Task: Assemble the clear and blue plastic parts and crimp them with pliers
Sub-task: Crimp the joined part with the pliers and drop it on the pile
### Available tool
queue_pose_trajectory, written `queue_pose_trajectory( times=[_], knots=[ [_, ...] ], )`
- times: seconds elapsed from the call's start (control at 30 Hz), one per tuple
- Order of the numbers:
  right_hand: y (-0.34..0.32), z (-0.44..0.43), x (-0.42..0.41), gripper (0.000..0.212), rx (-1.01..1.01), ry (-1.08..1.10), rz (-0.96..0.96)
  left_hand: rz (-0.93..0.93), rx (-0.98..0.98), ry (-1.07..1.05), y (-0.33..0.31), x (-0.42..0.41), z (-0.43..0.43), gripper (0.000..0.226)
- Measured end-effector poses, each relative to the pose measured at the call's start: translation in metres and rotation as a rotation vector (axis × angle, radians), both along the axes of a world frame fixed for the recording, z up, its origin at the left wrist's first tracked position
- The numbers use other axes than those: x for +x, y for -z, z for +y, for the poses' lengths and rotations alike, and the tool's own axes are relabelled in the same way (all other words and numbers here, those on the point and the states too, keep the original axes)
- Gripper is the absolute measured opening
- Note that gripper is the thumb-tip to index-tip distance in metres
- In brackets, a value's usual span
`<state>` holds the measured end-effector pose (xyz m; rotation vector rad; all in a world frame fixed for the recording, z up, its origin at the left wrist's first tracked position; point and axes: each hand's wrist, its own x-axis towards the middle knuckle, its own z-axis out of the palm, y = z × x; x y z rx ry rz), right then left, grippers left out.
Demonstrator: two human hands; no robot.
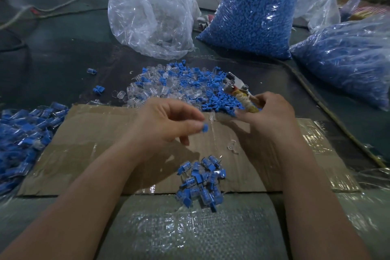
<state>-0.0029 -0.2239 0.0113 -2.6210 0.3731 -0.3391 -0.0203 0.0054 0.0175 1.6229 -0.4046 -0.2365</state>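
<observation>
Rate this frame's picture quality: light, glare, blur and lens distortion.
Head view: dim, bluish light, so the dark table loses detail; glare streaks on the taped cardboard and the clear bag; the left hand, pinching a blue part, is slightly motion-blurred; the right hand, gripping the pliers, throws a soft shadow on the cardboard; wide-angle bending curves the far edges.

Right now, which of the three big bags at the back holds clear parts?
The left bag: it is slack, with only clear pieces at its bottom. The middle bag and the right bag are both full of blue parts.
</observation>
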Motion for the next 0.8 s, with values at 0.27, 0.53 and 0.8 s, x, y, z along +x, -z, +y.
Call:
queue_pose_trajectory(
  times=[0.27,0.53,0.8],
  knots=[
    [0.005,-0.021,0.003,0.063,-0.031,0.129,0.159,-0.008,0.170,0.334,0.003,-0.004,-0.002,0.016],
    [0.006,-0.023,0.002,0.070,-0.044,0.148,0.209,-0.254,0.374,-0.393,0.010,0.004,-0.007,0.018],
    [0.006,-0.021,0.002,0.082,-0.071,0.130,0.252,-0.460,0.813,-0.289,0.017,0.009,-0.005,0.040]
  ],
)
